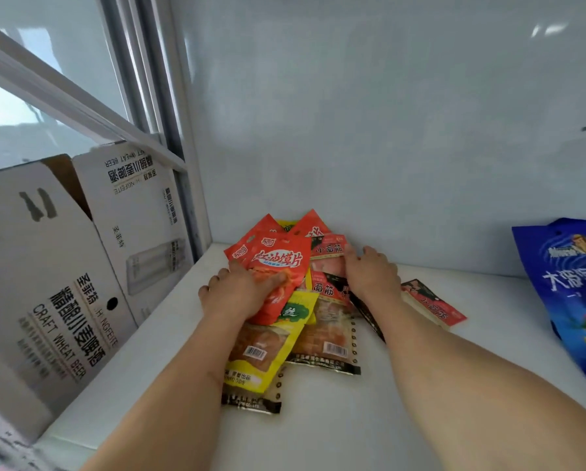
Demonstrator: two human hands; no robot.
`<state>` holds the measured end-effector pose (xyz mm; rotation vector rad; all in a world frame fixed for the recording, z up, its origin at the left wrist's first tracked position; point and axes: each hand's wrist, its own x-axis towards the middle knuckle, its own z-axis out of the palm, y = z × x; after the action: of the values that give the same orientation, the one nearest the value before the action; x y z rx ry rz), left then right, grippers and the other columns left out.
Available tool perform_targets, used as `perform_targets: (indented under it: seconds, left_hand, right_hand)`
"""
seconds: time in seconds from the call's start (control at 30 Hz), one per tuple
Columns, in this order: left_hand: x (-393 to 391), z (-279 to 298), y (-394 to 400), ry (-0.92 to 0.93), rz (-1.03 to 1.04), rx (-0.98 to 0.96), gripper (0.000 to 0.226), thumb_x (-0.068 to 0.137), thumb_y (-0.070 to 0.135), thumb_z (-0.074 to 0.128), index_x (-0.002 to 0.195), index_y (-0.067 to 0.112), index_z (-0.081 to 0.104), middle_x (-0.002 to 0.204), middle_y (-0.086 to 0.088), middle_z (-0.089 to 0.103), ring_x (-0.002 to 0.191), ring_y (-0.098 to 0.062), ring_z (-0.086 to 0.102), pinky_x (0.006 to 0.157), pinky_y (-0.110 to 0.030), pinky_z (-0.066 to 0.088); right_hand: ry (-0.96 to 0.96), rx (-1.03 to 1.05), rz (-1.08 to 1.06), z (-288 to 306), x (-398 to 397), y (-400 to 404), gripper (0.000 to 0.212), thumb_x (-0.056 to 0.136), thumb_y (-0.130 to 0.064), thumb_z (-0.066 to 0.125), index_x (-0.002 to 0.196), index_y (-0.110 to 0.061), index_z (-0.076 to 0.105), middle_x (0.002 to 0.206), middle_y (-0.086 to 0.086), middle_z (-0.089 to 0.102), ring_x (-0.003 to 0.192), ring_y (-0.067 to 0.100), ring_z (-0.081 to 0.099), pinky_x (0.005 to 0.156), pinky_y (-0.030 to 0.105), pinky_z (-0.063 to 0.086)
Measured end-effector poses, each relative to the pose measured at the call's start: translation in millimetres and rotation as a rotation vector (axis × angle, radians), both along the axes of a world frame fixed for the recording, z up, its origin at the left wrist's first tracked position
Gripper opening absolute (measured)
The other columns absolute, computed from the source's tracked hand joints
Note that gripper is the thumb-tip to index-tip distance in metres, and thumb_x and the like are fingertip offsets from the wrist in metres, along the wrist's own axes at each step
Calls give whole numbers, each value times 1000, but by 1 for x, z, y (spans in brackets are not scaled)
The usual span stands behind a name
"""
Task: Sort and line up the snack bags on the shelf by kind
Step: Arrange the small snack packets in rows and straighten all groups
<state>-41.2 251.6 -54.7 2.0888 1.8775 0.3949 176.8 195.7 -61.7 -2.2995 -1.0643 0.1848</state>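
A loose pile of snack bags lies on the white shelf near the back wall. My left hand grips a red bag with white lettering at the pile's left, thumb across its front. My right hand holds a red and clear bag at the pile's right. Below them lie a yellow bag and a clear bag with black edging. Another red-edged bag lies flat to the right of my right wrist. More red bags poke out at the back.
A big blue snack bag leans at the shelf's right edge. White beer cartons stand left of the shelf beside a window frame. The grey back wall rises close behind the pile.
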Motion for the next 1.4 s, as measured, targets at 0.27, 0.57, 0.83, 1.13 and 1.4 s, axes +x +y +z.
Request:
perform_targets:
  seconds: [0.27,0.57,0.83,1.13,1.4]
  left_hand:
    - [-27,10,32,-187,-22,-37,122,53,94,59,147,19,39,144,-11,51,126,-34,55,103,-48,47]
    - [-37,36,39,-404,-43,-41,82,56,61,83,121,16,60,117,-7,67,101,-29,67,87,-41,55]
    - [-41,45,36,-566,-144,-90,38,77,33,85,105,13,68,89,-4,73,75,-20,68,74,-33,55]
    - [-41,52,23,-749,-190,-108,28,82,23,82,105,13,70,97,-6,75,81,-24,70,70,-31,54]
    - [-28,59,6,-868,-263,-150,15,86,21,78,84,24,64,87,1,73,76,-17,69,71,-31,54]
  right_hand:
    - [218,165,-16,6,-32,15,72,104,-53,12,113,-4,64,122,21,63,112,34,58,86,37,39]
    - [558,264,45,17,-44,9,54,97,-51,50,88,-2,71,82,6,67,77,21,60,80,37,51]
    - [723,353,142,19,-41,-6,28,88,-35,73,78,-15,56,78,5,71,65,19,67,54,27,51]
    - [825,428,132,20,-34,-18,33,90,-43,68,89,-13,56,87,11,73,83,34,72,82,56,58]
    - [1003,498,76,27,-27,-34,44,98,-45,54,110,-3,65,98,15,76,91,34,73,87,56,56]
